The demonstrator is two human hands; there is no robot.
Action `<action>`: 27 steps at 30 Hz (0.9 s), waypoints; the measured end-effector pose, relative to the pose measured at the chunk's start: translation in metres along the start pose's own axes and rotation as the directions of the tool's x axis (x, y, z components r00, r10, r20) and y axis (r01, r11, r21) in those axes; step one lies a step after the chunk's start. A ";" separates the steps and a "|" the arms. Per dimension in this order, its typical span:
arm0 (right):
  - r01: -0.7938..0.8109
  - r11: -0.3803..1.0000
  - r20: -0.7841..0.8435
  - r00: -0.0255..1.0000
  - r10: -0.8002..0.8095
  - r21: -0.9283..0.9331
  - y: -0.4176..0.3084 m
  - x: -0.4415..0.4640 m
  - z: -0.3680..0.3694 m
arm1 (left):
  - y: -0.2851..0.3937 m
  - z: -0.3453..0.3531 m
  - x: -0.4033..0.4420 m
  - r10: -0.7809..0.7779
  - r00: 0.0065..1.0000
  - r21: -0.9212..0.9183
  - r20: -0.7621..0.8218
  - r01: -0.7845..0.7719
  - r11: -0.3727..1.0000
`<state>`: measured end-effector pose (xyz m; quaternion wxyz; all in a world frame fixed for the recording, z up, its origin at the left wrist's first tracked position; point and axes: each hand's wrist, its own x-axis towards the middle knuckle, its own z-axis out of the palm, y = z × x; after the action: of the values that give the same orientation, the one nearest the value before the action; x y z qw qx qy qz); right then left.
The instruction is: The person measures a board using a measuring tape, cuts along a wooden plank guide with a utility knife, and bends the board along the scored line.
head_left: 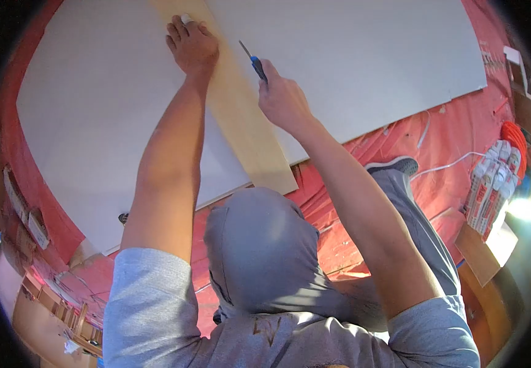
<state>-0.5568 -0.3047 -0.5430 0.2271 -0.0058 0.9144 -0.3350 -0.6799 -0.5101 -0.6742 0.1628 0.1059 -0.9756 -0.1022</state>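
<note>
On the pale board point(241, 122), left hand point(193, 49) spread palm-down — alongside, right hand point(285, 99) wrapped round a blue-black tool point(257, 66).

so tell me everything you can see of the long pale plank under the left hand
The plank is long, flat and straight-edged, pale yellow, and looks like smooth wood. It lies flat on the white surface, slanting from upper left to lower right. Its squared near end juts past that surface's edge, close to the knee; its far end is out of view. The left hand rests on it.
</note>
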 end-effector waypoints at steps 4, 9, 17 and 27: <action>0.092 0.996 -0.067 0.994 -0.092 0.007 -0.027 0.053 0.007 | 0.000 -0.004 0.002 -0.047 0.999 -0.075 0.013 0.048 0.996; 0.076 0.997 -0.035 0.996 -0.077 -0.015 -0.038 0.084 0.010 | -0.001 -0.002 0.002 -0.020 1.000 -0.070 -0.019 0.019 0.997; 0.074 0.994 0.082 0.994 -0.068 -0.077 -0.023 0.074 0.011 | -0.003 0.001 0.000 -0.003 1.000 0.043 0.018 0.002 0.999; -0.187 0.982 0.228 0.955 0.191 -0.041 0.056 -0.165 0.030 | 0.012 -0.014 0.000 -0.059 0.996 -0.007 0.071 0.059 0.998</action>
<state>-0.3884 -0.2533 -0.5297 0.3628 0.0405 0.8813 -0.3001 -0.6769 -0.5010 -0.6590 0.1255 0.1302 -0.9768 -0.1151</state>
